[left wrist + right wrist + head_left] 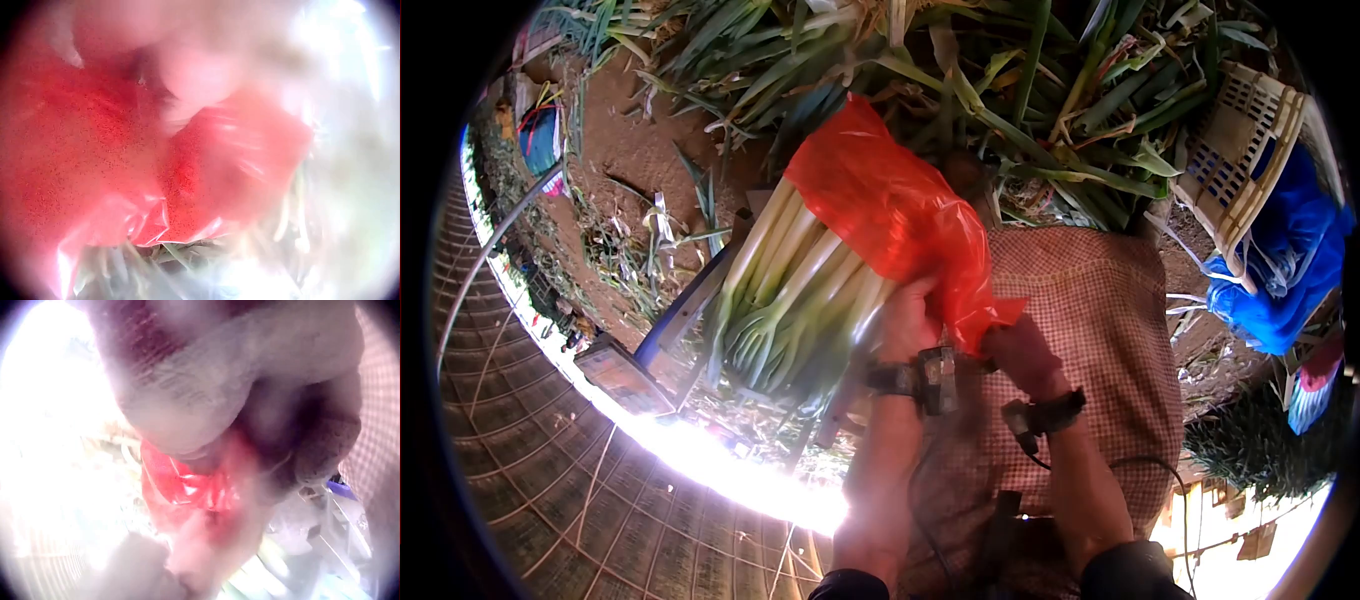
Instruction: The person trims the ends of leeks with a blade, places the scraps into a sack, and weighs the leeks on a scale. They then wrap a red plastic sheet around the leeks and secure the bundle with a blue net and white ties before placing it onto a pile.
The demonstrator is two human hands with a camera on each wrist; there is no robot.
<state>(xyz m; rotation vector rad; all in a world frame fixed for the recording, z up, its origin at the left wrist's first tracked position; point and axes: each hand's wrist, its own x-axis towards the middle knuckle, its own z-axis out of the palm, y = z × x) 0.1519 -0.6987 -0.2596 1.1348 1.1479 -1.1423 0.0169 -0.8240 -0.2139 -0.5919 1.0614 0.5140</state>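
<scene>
A red plastic bag (870,195) lies over the upper ends of a bundle of leeks (785,285), whose pale stalks and green parts show below it in the head view. My left hand (908,322) pinches the bag's lower side, right beside the stalks. In the left wrist view its blurred fingers (197,72) overlap the red plastic. Just to the right, my gloved right hand (1022,355) grips a gathered corner of the bag. Its maroon and grey glove (187,394) fills the upper right wrist view, with red plastic (187,487) coming out under the curled fingers.
The leeks lie on a blue-edged stand (670,310). A big heap of leeks (1040,90) spreads across the far side. At right are a cream plastic basket (1235,150) and blue plastic bags (1270,290). Checked cloth (1090,300) covers my lap.
</scene>
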